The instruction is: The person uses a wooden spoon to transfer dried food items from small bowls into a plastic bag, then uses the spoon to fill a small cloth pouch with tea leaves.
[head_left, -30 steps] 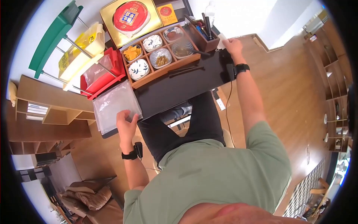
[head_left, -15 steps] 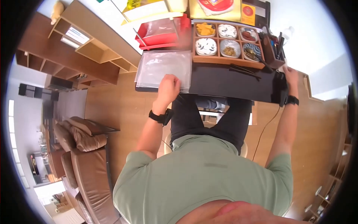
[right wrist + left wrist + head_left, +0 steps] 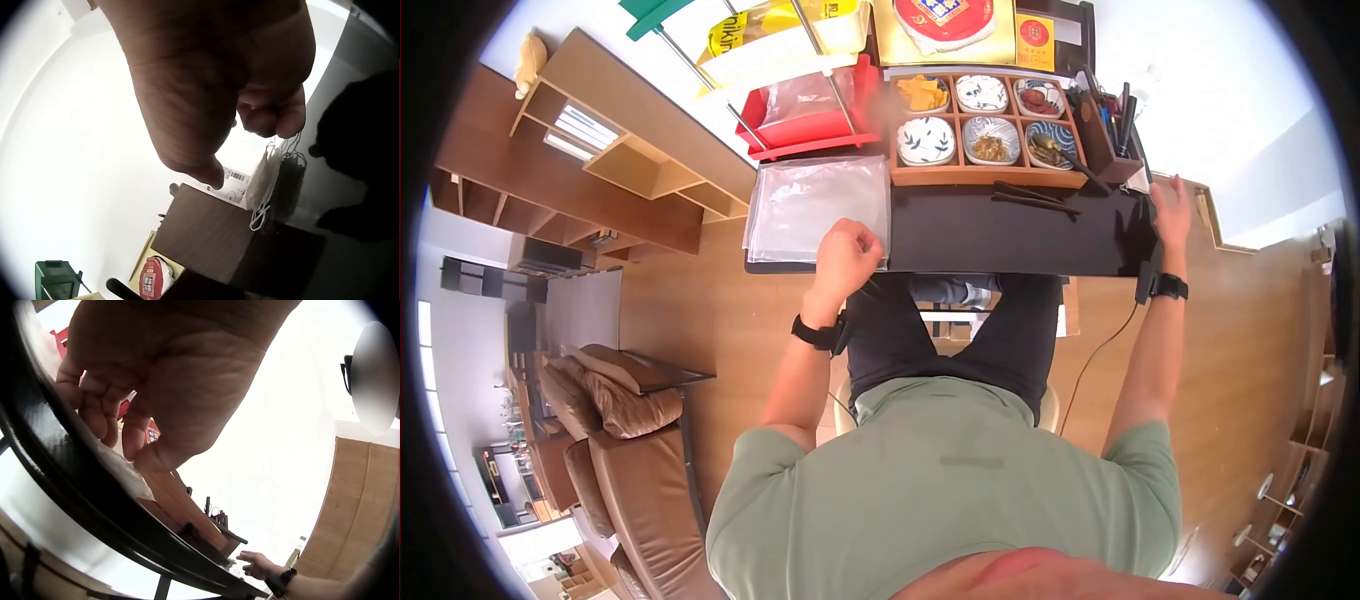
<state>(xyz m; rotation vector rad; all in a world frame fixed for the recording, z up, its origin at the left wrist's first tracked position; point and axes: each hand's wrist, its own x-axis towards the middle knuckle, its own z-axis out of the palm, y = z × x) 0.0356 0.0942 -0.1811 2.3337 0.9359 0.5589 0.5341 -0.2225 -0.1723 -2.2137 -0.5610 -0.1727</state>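
Note:
My left hand (image 3: 847,260) rests at the front edge of a stack of clear plastic bags (image 3: 810,205) on the table's left end. Its fingers curl loosely, thumb and forefinger tips close together over the bag edge (image 3: 134,478) in the left wrist view. At the table's far right, my right hand (image 3: 1171,215) is held with fingers spread apart, next to a brown pen box (image 3: 1110,160). Below its fingertips in the right wrist view stands a white bundle with thin cord loops (image 3: 264,181), like folded face masks, close to a printed label (image 3: 234,184).
A wooden divided tray (image 3: 990,180) holds several small patterned bowls, some with food; a dark spoon (image 3: 1090,175) leans across it. Dark sticks (image 3: 1035,199) lie before it. Behind are a red bin (image 3: 810,120) on a rack and a gold box (image 3: 890,40).
The head view has turned, shifting the table across the picture. My right fingers were at a white item by the pen box and have spread apart from it. The left hand stays by the bags.

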